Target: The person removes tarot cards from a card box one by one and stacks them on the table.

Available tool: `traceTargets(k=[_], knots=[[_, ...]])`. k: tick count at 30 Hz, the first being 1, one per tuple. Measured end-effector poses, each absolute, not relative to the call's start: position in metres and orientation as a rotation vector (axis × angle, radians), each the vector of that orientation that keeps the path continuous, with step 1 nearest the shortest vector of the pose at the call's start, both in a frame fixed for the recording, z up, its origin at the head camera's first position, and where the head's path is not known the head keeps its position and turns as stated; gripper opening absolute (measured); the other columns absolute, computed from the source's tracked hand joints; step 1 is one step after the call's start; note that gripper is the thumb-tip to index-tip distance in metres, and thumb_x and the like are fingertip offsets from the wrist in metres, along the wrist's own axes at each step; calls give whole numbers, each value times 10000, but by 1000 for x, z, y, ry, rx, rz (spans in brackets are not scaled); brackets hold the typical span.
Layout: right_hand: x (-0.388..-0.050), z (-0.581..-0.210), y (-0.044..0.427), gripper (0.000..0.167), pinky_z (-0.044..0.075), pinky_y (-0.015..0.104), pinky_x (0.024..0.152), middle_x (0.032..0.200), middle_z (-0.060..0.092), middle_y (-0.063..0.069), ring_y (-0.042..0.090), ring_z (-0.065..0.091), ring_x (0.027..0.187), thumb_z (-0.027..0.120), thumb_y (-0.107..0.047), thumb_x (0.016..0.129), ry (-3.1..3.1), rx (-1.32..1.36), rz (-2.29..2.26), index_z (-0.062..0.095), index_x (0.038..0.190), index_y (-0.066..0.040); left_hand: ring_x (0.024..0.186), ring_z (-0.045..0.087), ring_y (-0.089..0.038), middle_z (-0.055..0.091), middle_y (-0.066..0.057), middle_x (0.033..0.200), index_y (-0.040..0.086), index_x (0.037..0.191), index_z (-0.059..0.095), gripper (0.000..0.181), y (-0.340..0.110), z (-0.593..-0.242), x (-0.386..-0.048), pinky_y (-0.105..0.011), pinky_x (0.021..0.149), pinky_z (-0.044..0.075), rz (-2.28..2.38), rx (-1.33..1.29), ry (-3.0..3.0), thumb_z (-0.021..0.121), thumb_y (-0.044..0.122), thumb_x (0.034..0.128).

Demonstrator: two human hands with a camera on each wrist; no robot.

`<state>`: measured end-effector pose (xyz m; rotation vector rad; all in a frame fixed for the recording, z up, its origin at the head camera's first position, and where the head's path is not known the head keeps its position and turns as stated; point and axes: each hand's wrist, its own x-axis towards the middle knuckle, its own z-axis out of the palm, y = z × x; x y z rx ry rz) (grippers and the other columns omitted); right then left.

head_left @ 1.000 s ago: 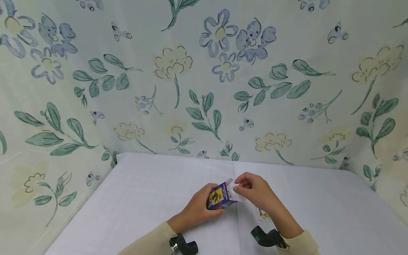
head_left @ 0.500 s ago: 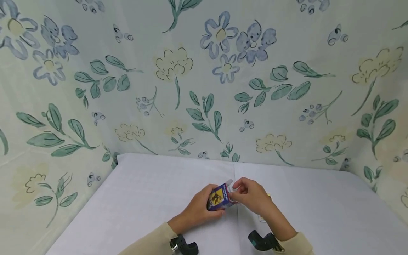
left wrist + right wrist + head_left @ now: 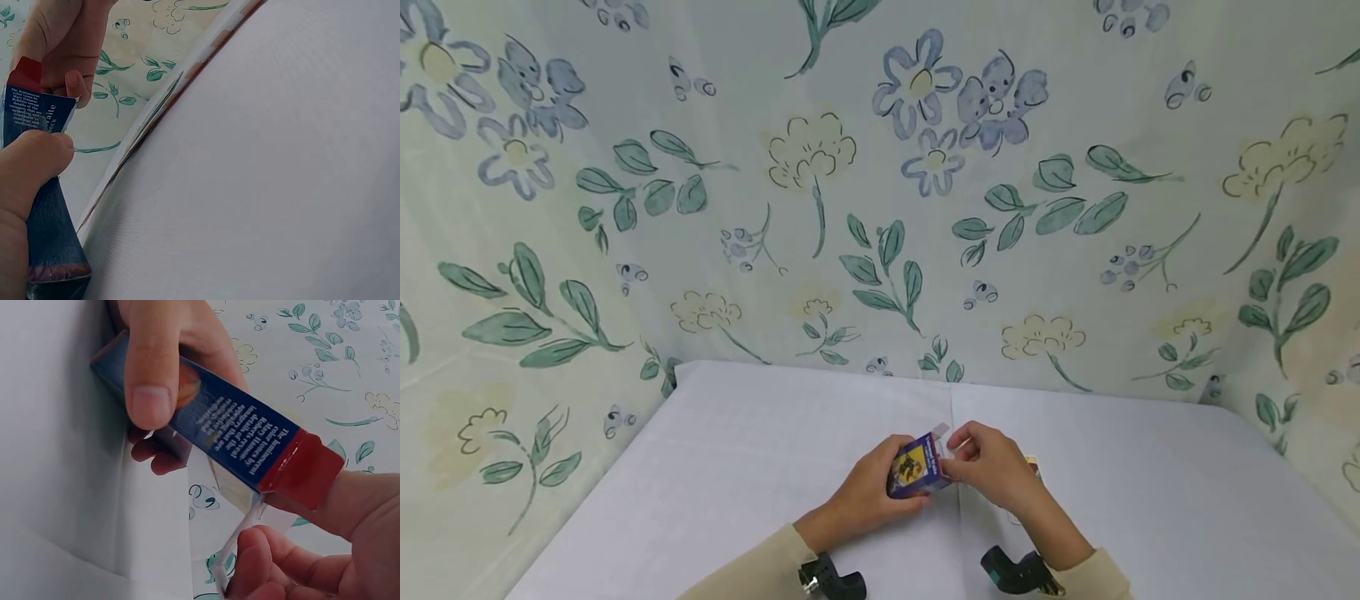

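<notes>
My left hand (image 3: 861, 492) grips a small blue-and-yellow card box (image 3: 913, 467) at the middle of the white table, with its open end turned right. A red end flap (image 3: 307, 469) sticks out from the box mouth in the right wrist view. There the left thumb presses on the box's printed side. My right hand (image 3: 992, 467) is at the open end, fingers curled, the thumb reaching in behind the red flap. A whitish flap edge (image 3: 236, 540) runs beside its fingertips. What lies between thumb and fingers is hidden.
Partly covered by my right forearm, a flat picture card (image 3: 1033, 463) lies on the white-covered table (image 3: 760, 442). A floral curtain (image 3: 850, 208) rises behind and at both sides. Black wrist cameras sit at the sleeves.
My right hand has come down and slightly left, its thumb now in the box mouth and covering the large white flap. The left hand and box have stayed nearly still.
</notes>
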<state>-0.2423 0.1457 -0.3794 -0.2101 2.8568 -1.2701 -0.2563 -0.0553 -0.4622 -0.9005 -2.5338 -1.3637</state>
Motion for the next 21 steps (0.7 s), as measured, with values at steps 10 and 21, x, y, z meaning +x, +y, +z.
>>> traceTargets(k=[10, 21], knots=[[-241, -376, 148, 247, 489, 307, 608, 722, 632, -3, 137, 594, 640, 784, -222, 801, 2838, -164, -1247, 651, 944, -70, 979, 537, -46, 540, 85, 1155, 219, 1326, 415, 663, -55, -464, -255, -236, 843, 476, -1371, -889, -2543, 776, 385, 795], [-247, -374, 152, 162, 491, 295, 568, 679, 644, -13, 154, 575, 611, 775, -209, 808, 2817, -122, -1246, 683, 867, -90, 973, 534, -49, 538, 89, 1151, 227, 1330, 407, 668, -53, -465, -258, -235, 831, 475, -1360, -886, -2537, 775, 386, 796]])
